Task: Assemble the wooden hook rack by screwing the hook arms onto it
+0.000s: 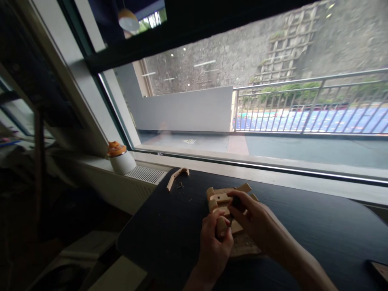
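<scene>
A light wooden model (222, 199) made of joined pieces stands on the dark table (169, 234) in front of me. My left hand (214, 244) is closed around its lower near part. My right hand (254, 224) pinches a small dark thing I cannot make out against the model's top. A loose curved wooden piece (176, 176) lies at the table's far left edge, with a few tiny screws (180, 186) beside it.
A white pot with an orange lid (120, 158) sits on the windowsill by a vent grille (144, 174). A large window runs behind the table. A wooden corner (380, 270) shows at the table's right edge. The floor drops away left of the table.
</scene>
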